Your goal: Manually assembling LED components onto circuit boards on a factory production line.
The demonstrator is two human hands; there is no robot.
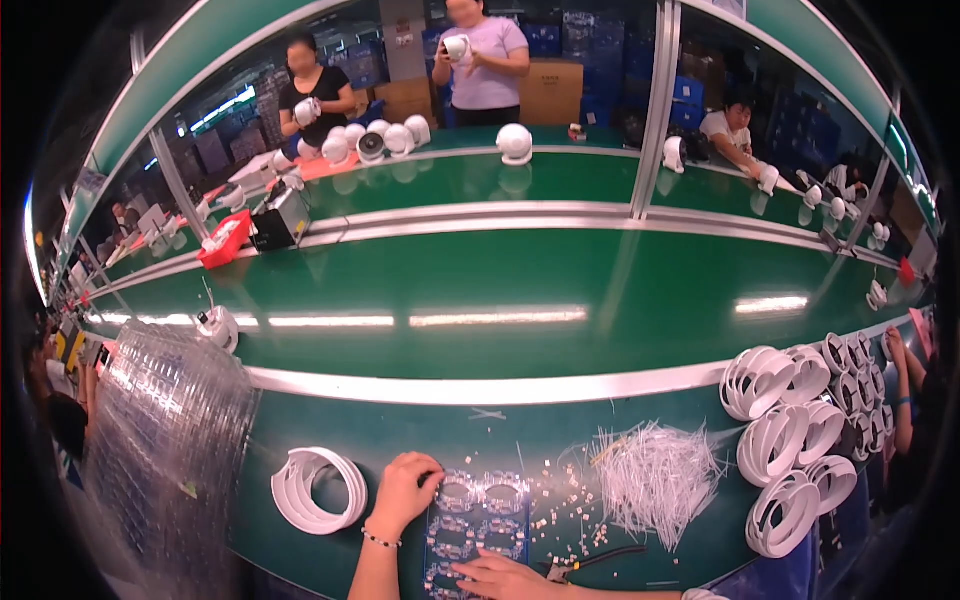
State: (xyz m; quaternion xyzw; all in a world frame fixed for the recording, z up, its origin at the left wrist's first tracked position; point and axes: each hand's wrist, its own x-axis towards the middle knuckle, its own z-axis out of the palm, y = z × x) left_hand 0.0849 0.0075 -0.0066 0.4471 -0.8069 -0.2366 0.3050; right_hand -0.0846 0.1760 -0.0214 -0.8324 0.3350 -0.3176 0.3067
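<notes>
A blue circuit board panel [483,522] with ring-shaped cutouts lies on the green bench in front of me. My left hand [402,492], with a beaded bracelet at its wrist, has its fingers curled together at the panel's upper left corner; whatever may be between the fingertips is hidden. Over the panel's lower part my right hand [505,577] rests with its fingers stretched out toward the left. Right of the panel are scattered small pale pieces [567,500], like tiny connectors. Beside my right hand lies a pair of cutting pliers [590,563] with dark handles.
White plastic rings stand at left [320,490] and in stacks at right [783,515]. A heap of thin white strips [660,482] lies right of centre. Clear plastic trays [170,420] are piled at far left. Beyond the metal rail runs a green conveyor [480,290]; people work behind it.
</notes>
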